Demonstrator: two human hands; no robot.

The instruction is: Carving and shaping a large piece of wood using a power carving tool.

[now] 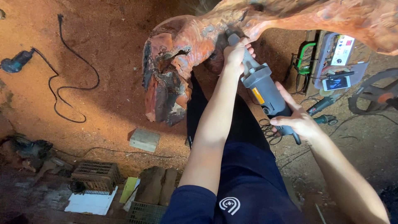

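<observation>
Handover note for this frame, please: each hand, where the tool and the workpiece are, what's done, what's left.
Left hand: wrapped around the neck of the grey power grinder, close to the wood.
Right hand: gripping the grinder's rear handle.
Grinder: angled up, its front end pressed into a hollow of the big reddish wood root; the bit itself is hidden.
Root: raised above the person's lap, bark and rough dark patches on its lower lobe.
Done: upper surface looks smoothed, and red sawdust covers the floor.
Left: the lower lobe looks unworked, as far as the picture shows.
Nearby: a blue power tool with a black cord lying loose on the floor.
</observation>
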